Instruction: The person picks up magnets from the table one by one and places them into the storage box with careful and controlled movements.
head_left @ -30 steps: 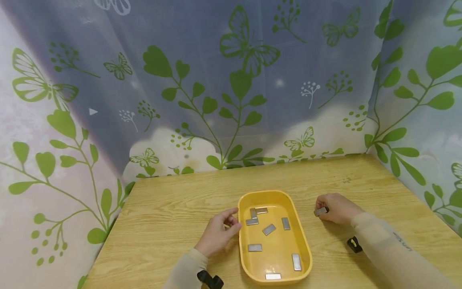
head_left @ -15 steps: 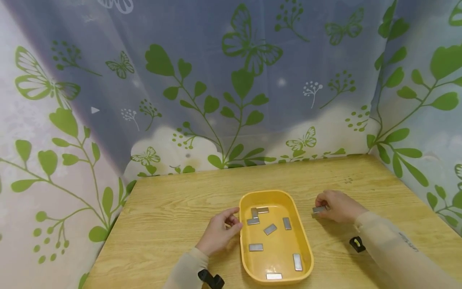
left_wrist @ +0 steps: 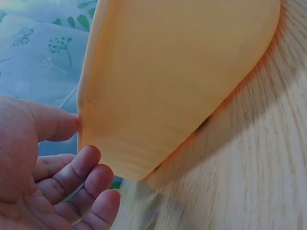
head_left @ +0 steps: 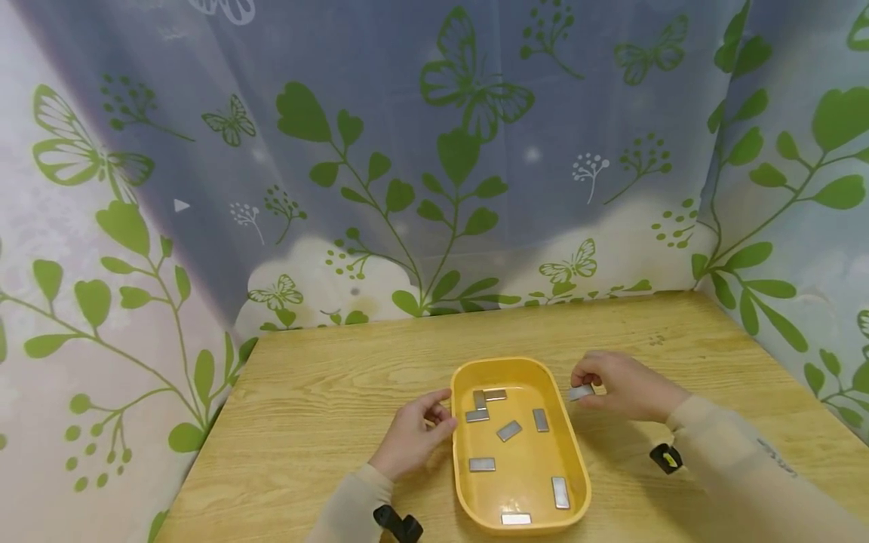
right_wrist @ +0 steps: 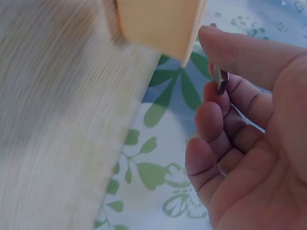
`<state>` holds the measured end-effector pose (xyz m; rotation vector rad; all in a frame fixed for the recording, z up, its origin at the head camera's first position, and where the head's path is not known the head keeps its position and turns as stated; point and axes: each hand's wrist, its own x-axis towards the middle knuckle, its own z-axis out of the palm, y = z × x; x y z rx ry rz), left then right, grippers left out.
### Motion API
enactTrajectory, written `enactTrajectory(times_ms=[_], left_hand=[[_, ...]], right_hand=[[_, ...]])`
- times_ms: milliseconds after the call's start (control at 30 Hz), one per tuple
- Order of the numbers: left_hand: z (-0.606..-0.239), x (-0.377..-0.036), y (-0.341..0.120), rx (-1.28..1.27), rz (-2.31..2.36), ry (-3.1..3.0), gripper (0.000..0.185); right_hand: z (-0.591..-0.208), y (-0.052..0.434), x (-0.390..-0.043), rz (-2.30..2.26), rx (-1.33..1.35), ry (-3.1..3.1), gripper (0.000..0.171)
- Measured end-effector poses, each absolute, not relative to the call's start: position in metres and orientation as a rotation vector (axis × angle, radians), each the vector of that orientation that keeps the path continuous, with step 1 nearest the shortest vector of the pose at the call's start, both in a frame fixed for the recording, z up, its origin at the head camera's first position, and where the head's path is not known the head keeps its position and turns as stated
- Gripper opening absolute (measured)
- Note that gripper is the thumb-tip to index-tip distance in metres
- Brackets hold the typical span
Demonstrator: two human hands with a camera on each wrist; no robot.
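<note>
A yellow plastic tray (head_left: 523, 526) sits on the wooden table with several small silver metal blocks (head_left: 482, 464) lying flat inside. At its left side my left hand (head_left: 410, 436) touches the outer wall with its fingertips, the fingers loosely bent; the left wrist view shows the thumb (left_wrist: 60, 125) at the tray's edge. Just outside the right rim, my right hand (head_left: 627, 386) pinches one silver metal block (head_left: 581, 392) between thumb and fingers. In the right wrist view, that block (right_wrist: 221, 80) is mostly hidden behind the thumb and fingers, close to the tray's wall (right_wrist: 158, 26).
Wood-grain tabletop (head_left: 326, 369) surrounds the tray. Patterned curtains (head_left: 380, 151) with green leaves and butterflies hang along the back and both sides. Black wrist mounts (head_left: 397, 523) are worn at both sleeves.
My right hand has moved left toward the tray's right rim, carrying the metal block. My left hand stays at the tray's left wall, and the blocks inside have not moved.
</note>
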<state>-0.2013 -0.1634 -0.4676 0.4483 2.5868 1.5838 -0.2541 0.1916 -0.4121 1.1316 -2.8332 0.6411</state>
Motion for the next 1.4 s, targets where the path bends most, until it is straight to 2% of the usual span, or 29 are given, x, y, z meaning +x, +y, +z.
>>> enactTrajectory(times_ms=[500, 1400], left_hand=[[-0.468, -0.201, -0.163, 0.45, 1.554, 2.628, 0.046], [-0.465, -0.2, -0.163, 0.456, 1.558, 2.633, 0.046]], right_hand=[[-0.401, 0.163, -0.243, 0.707, 1.29, -2.873, 0.016], [-0.398, 0.121, -0.244, 0.412, 1.522, -2.982, 0.019]])
